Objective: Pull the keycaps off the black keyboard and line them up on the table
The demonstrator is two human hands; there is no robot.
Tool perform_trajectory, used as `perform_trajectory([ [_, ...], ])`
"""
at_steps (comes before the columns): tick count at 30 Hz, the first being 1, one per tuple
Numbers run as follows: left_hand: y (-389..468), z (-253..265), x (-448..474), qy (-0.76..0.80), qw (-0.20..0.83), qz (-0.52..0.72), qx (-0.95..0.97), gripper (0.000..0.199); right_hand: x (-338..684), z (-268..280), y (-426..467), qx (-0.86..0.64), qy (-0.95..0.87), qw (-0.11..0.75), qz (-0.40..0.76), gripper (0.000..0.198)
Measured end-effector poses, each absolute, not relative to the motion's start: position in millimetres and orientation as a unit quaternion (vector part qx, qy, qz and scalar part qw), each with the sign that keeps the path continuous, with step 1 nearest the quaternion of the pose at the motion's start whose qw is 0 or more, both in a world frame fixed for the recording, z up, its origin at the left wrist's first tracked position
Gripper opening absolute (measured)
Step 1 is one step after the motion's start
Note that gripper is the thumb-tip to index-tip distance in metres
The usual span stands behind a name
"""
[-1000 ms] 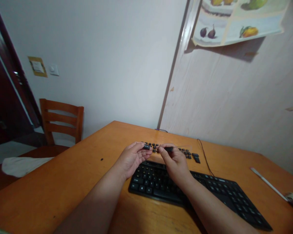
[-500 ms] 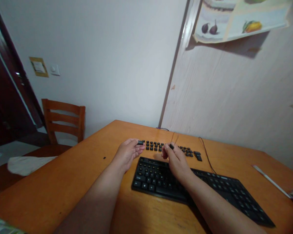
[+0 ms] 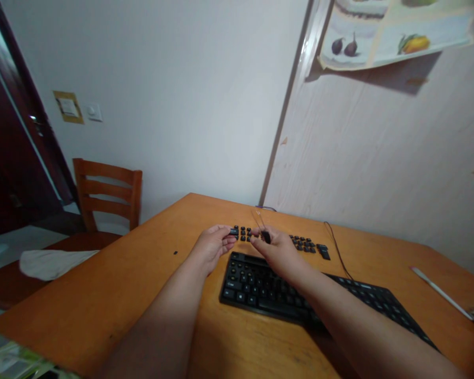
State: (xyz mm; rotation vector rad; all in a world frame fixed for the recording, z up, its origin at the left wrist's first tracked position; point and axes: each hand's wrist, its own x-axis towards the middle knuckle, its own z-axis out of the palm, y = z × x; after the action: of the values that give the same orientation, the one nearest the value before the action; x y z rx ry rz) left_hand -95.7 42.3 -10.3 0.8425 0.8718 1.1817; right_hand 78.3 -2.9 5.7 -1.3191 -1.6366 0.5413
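Between the thumb and fingers of my left hand (image 3: 210, 246) is a black keycap (image 3: 233, 231), a wide one with pale marking. My right hand (image 3: 280, 251) grips a wire keycap puller (image 3: 265, 236) by its black handle, the two thin wires pointing up and slightly left. Both hands are above the far left part of a black keyboard (image 3: 278, 304), a small gap between them. Several loose keycaps (image 3: 308, 244) lie in rows on the table behind the keyboard, partly hidden by my right hand. Some keyboard positions at the upper left show no caps.
The wooden table (image 3: 142, 295) meets the wall at the back. A small black piece (image 3: 175, 252) lies left of my left hand. A dark cable (image 3: 337, 252) runs behind the keyboard. On the right is a thin white stick (image 3: 442, 292); a wooden chair (image 3: 108, 192) stands left.
My right hand has moved left, closer to my left hand, and the puller's wires now lean left. The left hand still holds the keycap. The view has shifted slightly.
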Motion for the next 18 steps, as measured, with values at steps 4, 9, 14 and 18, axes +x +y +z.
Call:
perform_trajectory([
  [4,42.8,-10.6,-95.7,0.393,0.653,0.521,0.384,0.007,76.8,3.2,13.6,-0.565,-0.691,0.418,0.169,0.029],
  [9,45.7,-12.8,-94.7,0.415,0.640,0.504,0.404,0.009,70.4,6.9,27.1,-0.563,-0.738,0.353,0.118,0.026],
  [14,47.3,-14.4,-95.3,0.417,0.640,0.496,0.414,0.010,64.8,6.9,33.0,-0.556,-0.760,0.322,0.102,0.022],
  [18,47.8,-14.8,-95.7,0.420,0.641,0.492,0.413,0.010,63.7,4.0,35.9,-0.565,-0.762,0.300,0.095,0.020],
])
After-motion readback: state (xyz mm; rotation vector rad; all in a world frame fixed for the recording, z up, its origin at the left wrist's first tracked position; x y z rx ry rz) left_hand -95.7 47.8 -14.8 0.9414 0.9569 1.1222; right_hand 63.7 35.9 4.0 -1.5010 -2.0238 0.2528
